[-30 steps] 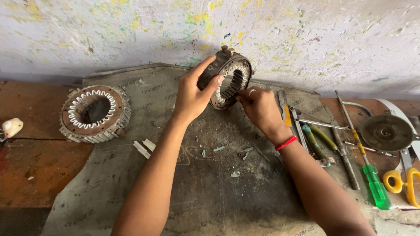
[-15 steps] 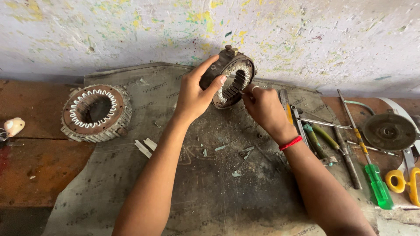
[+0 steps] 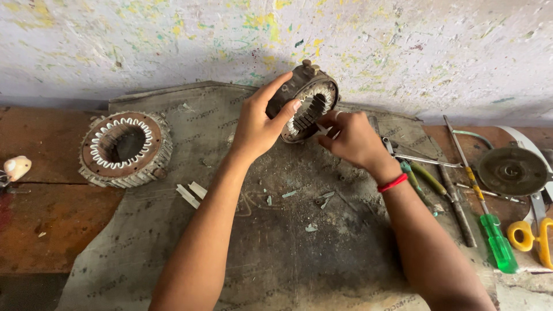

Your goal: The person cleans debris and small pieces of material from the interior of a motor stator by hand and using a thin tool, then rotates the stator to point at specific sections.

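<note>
My left hand (image 3: 256, 128) grips the round motor stator (image 3: 304, 101), tilted on edge on the grey mat (image 3: 276, 253) so its slots face me. My right hand (image 3: 351, 138) pinches a pale insulation strip (image 3: 324, 131) at its rim. A second stator (image 3: 124, 148) lies well left of it.

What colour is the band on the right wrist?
Red; the band shows best in the head view.
</note>
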